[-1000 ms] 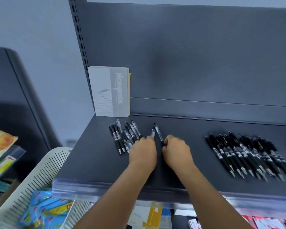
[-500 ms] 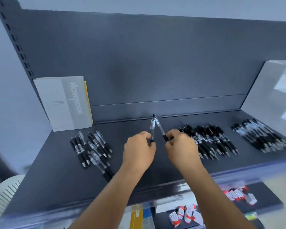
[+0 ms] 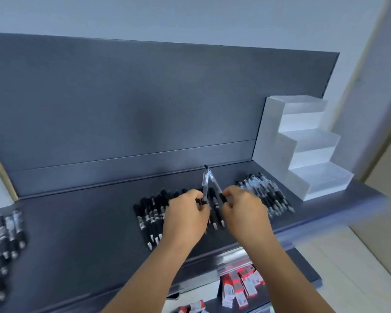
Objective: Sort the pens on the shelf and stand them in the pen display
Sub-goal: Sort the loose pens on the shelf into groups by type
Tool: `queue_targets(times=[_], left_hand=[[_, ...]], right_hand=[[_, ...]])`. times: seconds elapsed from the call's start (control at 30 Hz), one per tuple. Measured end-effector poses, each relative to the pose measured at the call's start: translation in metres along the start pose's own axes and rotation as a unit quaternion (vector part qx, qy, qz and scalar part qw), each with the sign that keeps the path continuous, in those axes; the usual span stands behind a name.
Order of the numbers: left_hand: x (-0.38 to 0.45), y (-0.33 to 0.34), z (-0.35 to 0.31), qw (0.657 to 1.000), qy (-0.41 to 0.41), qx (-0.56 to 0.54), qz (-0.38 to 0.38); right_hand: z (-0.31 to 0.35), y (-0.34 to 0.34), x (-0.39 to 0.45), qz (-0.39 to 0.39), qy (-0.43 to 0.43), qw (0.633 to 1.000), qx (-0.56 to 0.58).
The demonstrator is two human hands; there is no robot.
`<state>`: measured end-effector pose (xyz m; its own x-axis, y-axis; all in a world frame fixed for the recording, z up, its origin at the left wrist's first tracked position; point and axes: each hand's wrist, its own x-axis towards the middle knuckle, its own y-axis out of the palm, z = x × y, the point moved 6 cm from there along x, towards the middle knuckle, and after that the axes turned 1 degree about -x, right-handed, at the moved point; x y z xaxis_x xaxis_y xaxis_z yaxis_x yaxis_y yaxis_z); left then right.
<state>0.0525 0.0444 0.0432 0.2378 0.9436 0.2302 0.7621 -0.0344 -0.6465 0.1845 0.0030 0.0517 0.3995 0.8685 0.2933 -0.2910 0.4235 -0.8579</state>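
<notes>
1. Head view: my left hand [image 3: 185, 219] pinches one clear pen [image 3: 205, 185] and my right hand [image 3: 244, 211] pinches another pen [image 3: 215, 184], their tops crossing above the shelf [image 3: 88, 233].
2. Black pens [image 3: 150, 213] lie beneath; the tiered white pen display [image 3: 303, 145] stands far right.

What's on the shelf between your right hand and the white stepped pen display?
In the head view, a batch of loose pens lies flat on the shelf between the right hand and the pen display.

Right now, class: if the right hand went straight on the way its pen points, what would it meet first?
Probably the other pen in the left hand: the right hand's pen already crosses it near the tips. Beyond that, the shelf's back panel; depth is unclear.
</notes>
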Motion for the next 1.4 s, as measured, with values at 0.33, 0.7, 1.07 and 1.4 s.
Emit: queue_targets(times=[0.33,0.7,1.07,1.4], left_hand=[[0.028,0.119,-0.081,0.998,-0.019,0.02,0.051],[0.057,0.171,-0.101,0.99,-0.029,0.12,0.073],[0.044,0.14,-0.101,0.982,0.074,0.171,0.037],[0.005,0.041,-0.042,0.965,0.086,0.249,0.007]], right_hand=[[-0.129,-0.034,0.049,0.019,0.053,0.998,-0.019],[-0.17,-0.017,0.077,0.084,0.054,0.995,-0.027],[-0.139,-0.023,0.062,0.062,-0.033,0.996,-0.06],[-0.032,-0.008,0.015,0.116,-0.129,0.983,-0.064]])
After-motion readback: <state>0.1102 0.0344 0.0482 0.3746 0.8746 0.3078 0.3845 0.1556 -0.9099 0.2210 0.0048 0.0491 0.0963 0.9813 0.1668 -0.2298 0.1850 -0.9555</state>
